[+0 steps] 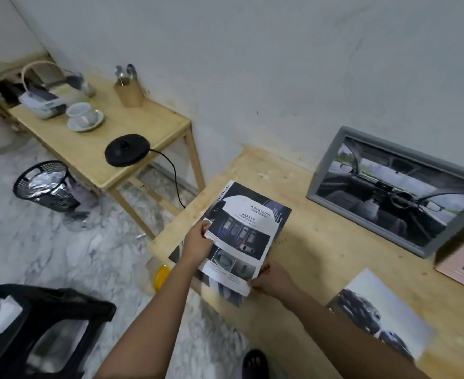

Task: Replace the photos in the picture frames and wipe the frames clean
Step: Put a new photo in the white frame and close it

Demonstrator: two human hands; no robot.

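1. A person stands at a long wooden desk [321, 236] by the wall.
2. Both hands hold a printed car page [243, 239] just over the left end of the desk. The page says "ADVANCED SAFETY".
3. The left hand [198, 243] pinches the left edge of the page, with its fingers [203, 230] curled onto the paper.
4. The right hand [270, 279] grips the bottom corner, the one closest to the person.
5. A darker page [281, 217] lies right under the held one.
6. A grey frame [397, 187] leans on the wall at the back of the desk. It has a picture of the inside of a car.
7. A pink frame [455, 272] sits just beside it, at the right edge of the view.
8. A loose car photo [381, 315] lies flat on the desk near the right arm.
9. A small table [102, 165] on the left carries a cup [84, 116] on a saucer and a round black base [127, 150].
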